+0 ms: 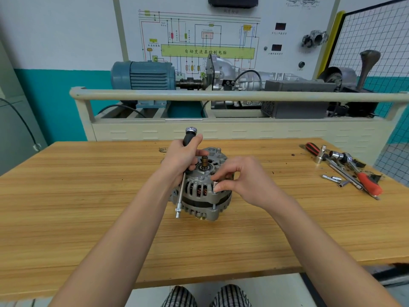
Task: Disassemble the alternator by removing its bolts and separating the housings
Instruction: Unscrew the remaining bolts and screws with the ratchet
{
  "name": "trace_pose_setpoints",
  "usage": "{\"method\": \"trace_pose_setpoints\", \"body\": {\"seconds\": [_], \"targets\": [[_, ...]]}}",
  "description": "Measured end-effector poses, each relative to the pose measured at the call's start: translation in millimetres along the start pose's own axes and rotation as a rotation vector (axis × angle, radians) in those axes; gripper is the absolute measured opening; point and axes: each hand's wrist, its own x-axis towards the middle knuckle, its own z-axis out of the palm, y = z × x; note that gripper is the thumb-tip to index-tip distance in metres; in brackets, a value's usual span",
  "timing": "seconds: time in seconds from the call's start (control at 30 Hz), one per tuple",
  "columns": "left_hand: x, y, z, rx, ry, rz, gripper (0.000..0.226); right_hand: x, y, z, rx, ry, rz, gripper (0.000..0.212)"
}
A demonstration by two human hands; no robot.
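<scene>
1. Gripping a black-handled nut driver, the left hand curls round the handle and hides much of it; the shaft angles down beside the alternator.
2. Alternator sits mid-table, shaft end up, its left flank hidden behind that hand.
3. Right hand pinches a through bolt at the housing's near edge; the bolt head is covered.
4. Loose tools crowd the table's far right edge.
</scene>
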Motion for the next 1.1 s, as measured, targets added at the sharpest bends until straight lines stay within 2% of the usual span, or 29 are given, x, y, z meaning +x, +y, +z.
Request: {"method": "trace_pose_setpoints", "body": {"seconds": [0.2, 0.43, 0.7, 0.87, 1.1], "targets": [[1.1, -1.4, -0.6, -0.022, -0.013, 0.001, 0.025, 0.4, -0.5, -0.3, -0.189, -0.012, -0.112, 0.022], [3.5, -2.4, 1.3, -0.019, 0.007, -0.007, 0.026, -0.1, -1.7, 3.3, -0.295, -0.043, -0.198, 0.022], [0.6, 0.2, 1.1, -0.038, 0.008, -0.014, 0.025, -1.8, 1.9, 6.2, -0.183, 0.011, -0.118, 0.021], [-0.4, -0.1, 1.1, -0.031, 0.01, -0.015, 0.025, -0.9, 3.6, 5.6, -0.212, -0.012, -0.117, 0.02], [-1.1, 0.3, -0.8, -0.038, -0.013, -0.028, 0.023, -0.1, 7.8, 3.1, -0.093, -0.063, -0.067, 0.018]]}}
